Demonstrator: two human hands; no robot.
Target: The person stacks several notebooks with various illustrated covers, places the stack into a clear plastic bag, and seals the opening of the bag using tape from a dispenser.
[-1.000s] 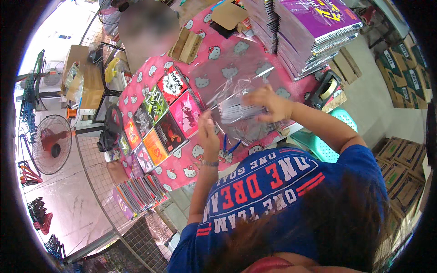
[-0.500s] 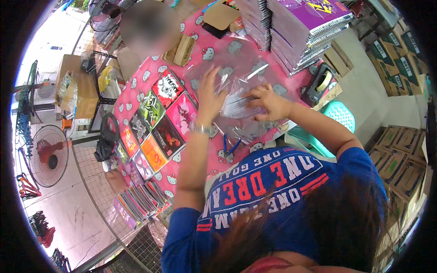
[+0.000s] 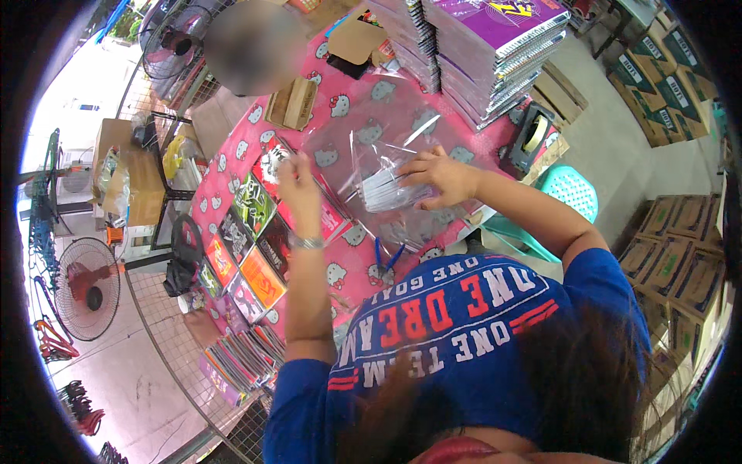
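My left hand (image 3: pixel 298 189) hovers over or touches the notebooks laid in rows. Its fingers, smeared by motion, are at the red notebook (image 3: pixel 270 166) and the pink notebook (image 3: pixel 332 214); whether it grips one I cannot tell. My right hand (image 3: pixel 439 179) rests with spread fingers on the right side of a whitish bundle (image 3: pixel 382 191), which lies on or under clear plastic sheeting (image 3: pixel 332 139). Nearby in the rows are a green notebook (image 3: pixel 254 203) and an orange one (image 3: pixel 263 277). Blue-handled pliers or cutters (image 3: pixel 388 255) lie just below the plastic.
A tall stack of purple spiral notebooks (image 3: pixel 495 69) stands at the far right of the pink table cover (image 3: pixel 340 274). Beside it sits a tape dispenser (image 3: pixel 528 141). A green stool (image 3: pixel 570 193) is at the right, a fan (image 3: pixel 89 290) at the left, and a person (image 3: pixel 251 50) across the table.
My left hand has left the plastic and moved left to the notebooks. My right hand has stayed on the whitish bundle. The whole view has shifted slightly.
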